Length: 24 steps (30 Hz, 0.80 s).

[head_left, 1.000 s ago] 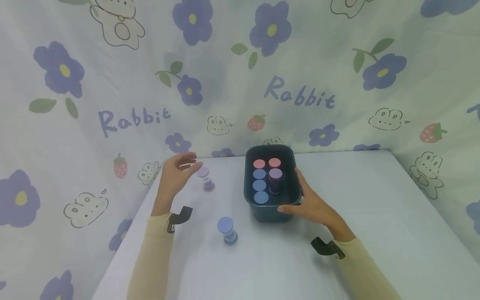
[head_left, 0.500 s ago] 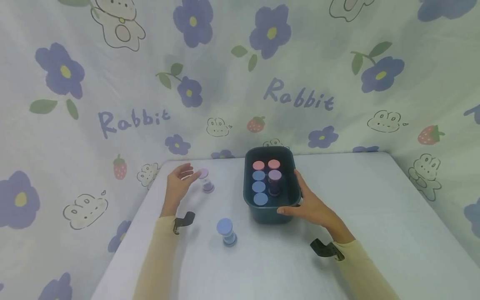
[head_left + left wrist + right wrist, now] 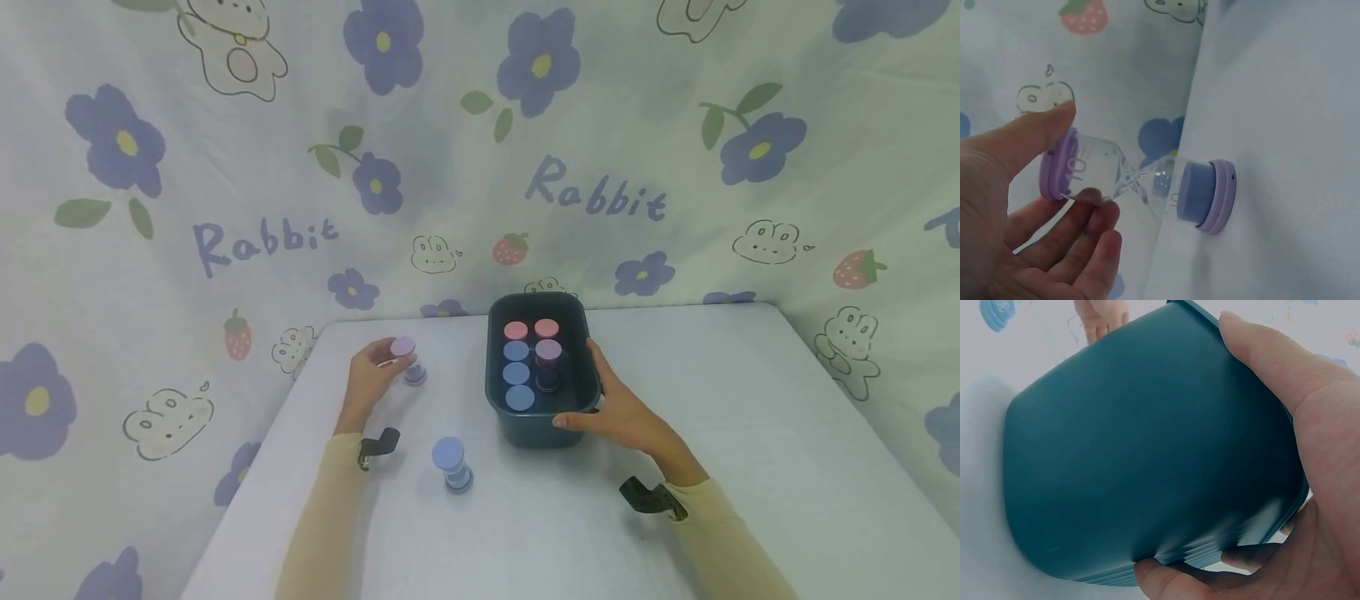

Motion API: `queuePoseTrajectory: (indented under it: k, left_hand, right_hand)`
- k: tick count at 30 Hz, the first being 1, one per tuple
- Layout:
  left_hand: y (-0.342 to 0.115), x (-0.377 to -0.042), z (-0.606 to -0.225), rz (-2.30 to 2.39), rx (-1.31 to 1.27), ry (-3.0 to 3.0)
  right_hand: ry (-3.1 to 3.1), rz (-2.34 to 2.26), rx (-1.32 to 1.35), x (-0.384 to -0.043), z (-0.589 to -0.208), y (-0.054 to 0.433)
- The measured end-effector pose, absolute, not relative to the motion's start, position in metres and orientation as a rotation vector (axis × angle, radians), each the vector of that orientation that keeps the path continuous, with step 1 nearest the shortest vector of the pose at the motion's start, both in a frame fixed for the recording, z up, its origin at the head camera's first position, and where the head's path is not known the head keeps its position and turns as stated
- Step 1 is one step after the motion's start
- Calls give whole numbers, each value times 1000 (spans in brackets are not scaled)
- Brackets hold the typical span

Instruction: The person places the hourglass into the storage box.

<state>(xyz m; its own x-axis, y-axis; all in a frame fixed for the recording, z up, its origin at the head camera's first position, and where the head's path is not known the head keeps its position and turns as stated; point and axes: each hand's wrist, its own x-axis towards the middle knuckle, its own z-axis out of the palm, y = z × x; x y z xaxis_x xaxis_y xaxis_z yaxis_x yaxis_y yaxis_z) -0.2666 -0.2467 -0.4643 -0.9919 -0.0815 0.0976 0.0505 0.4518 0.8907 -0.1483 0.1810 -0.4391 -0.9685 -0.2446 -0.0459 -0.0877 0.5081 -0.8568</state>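
Note:
My left hand [image 3: 369, 377] has its thumb and fingers around the top of a purple-capped hourglass [image 3: 1200, 195], which stands upright near the table's back left. In the left wrist view its thumb lies at the cap and its fingertips at the clear upper glass; blue-violet sand fills the lower bulb. With my right hand [image 3: 626, 414] I grip the near right corner of a dark teal bin [image 3: 543, 432], thumb at the front rim and fingers along the ribbed side. Inside stand another purple hourglass [image 3: 548, 352] and several with pink or blue caps.
A blue hourglass [image 3: 452, 463] stands alone on the white table [image 3: 540, 533], in front of the bin and to its left. A curtain [image 3: 450, 142] printed with flowers and rabbits hangs behind the table and along its left side.
My left hand has come right and down to the purple-capped hourglass and closed its thumb and fingers around the top. My right hand has kept its grip on the bin.

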Motion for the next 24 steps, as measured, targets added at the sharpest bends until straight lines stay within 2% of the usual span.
queuePoseTrajectory:
  k: [14, 24]
  left_hand:
    - [-246, -258, -460, -1564, 43, -2552]
    - [-236, -247, -434, -1585, -47, -2499]
  right_hand:
    - [2583, -1454, -288, -149, -439, 180]
    - [2590, -1442, -268, -148, -438, 179]
